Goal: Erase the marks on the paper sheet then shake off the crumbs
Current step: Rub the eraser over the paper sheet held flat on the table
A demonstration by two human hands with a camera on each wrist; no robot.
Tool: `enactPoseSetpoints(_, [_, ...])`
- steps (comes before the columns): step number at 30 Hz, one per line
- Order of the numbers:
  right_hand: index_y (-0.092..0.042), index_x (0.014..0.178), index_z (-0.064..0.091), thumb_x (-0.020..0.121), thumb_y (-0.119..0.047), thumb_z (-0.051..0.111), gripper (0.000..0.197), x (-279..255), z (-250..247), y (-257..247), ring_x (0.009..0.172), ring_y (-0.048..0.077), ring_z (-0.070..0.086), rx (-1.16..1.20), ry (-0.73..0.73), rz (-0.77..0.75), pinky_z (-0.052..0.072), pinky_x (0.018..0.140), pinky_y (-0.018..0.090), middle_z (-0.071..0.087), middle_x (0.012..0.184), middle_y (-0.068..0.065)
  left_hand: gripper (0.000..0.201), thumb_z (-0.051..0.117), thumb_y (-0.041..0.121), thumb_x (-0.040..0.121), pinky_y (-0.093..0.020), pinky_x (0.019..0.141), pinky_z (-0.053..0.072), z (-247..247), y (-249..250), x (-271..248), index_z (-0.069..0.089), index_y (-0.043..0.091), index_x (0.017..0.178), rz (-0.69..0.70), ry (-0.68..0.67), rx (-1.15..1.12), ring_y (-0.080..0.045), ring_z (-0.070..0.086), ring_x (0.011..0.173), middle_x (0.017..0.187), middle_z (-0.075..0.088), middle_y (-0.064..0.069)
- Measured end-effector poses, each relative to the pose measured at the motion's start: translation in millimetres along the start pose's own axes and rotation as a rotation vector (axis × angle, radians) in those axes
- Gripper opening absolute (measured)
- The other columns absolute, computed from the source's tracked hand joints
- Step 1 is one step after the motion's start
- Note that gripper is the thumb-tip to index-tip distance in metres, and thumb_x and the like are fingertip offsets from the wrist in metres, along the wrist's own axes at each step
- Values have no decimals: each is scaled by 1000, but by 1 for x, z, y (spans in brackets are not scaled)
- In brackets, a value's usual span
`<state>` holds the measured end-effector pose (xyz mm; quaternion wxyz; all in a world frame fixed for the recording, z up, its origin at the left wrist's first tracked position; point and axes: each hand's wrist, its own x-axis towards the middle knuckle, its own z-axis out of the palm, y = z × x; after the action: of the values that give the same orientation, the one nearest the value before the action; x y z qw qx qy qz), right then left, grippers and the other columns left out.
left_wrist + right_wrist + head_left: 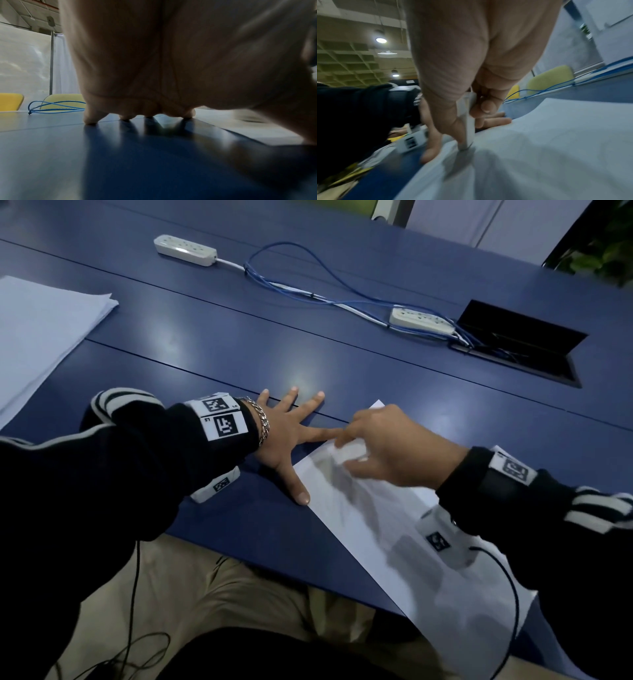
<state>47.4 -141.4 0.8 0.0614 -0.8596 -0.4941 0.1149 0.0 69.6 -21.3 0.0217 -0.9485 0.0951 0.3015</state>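
A white paper sheet (387,529) lies at an angle on the blue table (239,350), its near corner over the table's front edge. My left hand (291,433) is spread flat, fingers straight; the thumb and one fingertip press the sheet's left edge, the other fingers rest on the table. My right hand (383,446) pinches a white eraser (468,129) between thumb and fingers, with its lower end pressed on the paper sheet (539,148) near that edge. The eraser (352,455) looks blurred in the head view. In the left wrist view my left hand (154,67) arches over the table.
A stack of white paper (37,333) lies at the far left. Two white power strips (186,249) (423,320) joined by blue cables (308,289) lie at the back, beside an open cable hatch (520,344). Yellow-green chairs (63,100) stand beyond the table.
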Motion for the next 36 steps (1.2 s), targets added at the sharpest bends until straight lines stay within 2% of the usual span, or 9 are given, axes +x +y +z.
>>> enactPoseSetpoints(5, [-36, 103, 73, 74, -49, 60, 35, -15, 5, -24, 90, 16, 60, 78, -236, -148, 51, 82, 38, 64, 97, -11, 134, 70, 101, 40, -81, 115, -6, 1, -1, 2, -27, 83, 132, 13, -3, -8, -45, -31, 153, 163, -46, 4])
enactPoseSetpoints(10, [-29, 115, 72, 79, -47, 62, 41, 10, -2, 4, 88, 22, 62, -41, -6, 11, 46, 86, 36, 62, 93, -5, 138, 68, 101, 45, -78, 118, -6, 1, -1, 5, -26, 72, 142, -1, -22, 43, -42, -33, 153, 160, -49, 6])
enactPoseSetpoints(14, [-34, 102, 74, 76, -48, 62, 32, -10, 3, -19, 87, 18, 61, 50, -127, -99, 51, 82, 37, 63, 96, -9, 131, 70, 100, 41, -80, 116, -7, 2, -2, 5, -31, 85, 124, 17, -18, -6, -43, -33, 152, 161, -48, 5])
enactPoseSetpoints(17, [-36, 103, 73, 73, -52, 62, 36, -18, 2, -24, 86, 9, 55, 92, -258, -140, 51, 82, 34, 65, 95, -11, 134, 69, 101, 38, -81, 115, -7, 1, -2, 5, -29, 85, 127, 16, -10, -6, -43, -34, 152, 161, -48, 5])
enactPoseSetpoints(24, [-30, 111, 73, 76, -47, 64, 40, 8, -3, 3, 88, 20, 62, -37, -7, 35, 51, 83, 38, 55, 85, -11, 123, 68, 100, 43, -78, 118, -7, 0, 0, 1, -41, 86, 98, -10, -16, 17, -42, -32, 153, 161, -48, 6])
enactPoseSetpoints(27, [-31, 98, 74, 77, -51, 61, 32, -13, 4, -22, 83, 17, 60, 17, -113, -97, 52, 80, 37, 62, 90, -8, 129, 70, 100, 42, -79, 116, -8, 0, -2, 2, -33, 87, 119, 7, -14, -3, -43, -33, 153, 161, -48, 5])
enactPoseSetpoints(30, [-29, 99, 73, 79, -61, 55, 42, -26, 3, -33, 82, 13, 56, 45, -222, -167, 51, 79, 33, 64, 91, -8, 135, 70, 100, 41, -80, 115, -9, 1, -2, 3, -27, 82, 133, 6, -5, -7, -43, -33, 153, 162, -47, 5])
enactPoseSetpoints(33, [-27, 97, 74, 76, -64, 54, 47, -9, -4, -12, 82, 13, 56, 39, -165, -121, 50, 81, 36, 63, 89, -7, 128, 68, 101, 42, -80, 116, -6, 0, 0, 2, -37, 86, 114, 3, -14, 22, -44, -31, 153, 161, -48, 4])
enactPoseSetpoints(36, [-22, 103, 73, 78, -49, 65, 37, 6, -8, 4, 82, 21, 60, -47, -42, -18, 48, 84, 39, 55, 83, -8, 123, 66, 102, 44, -79, 117, -5, 0, 1, 2, -43, 84, 98, -15, -22, 42, -44, -31, 153, 160, -49, 5])
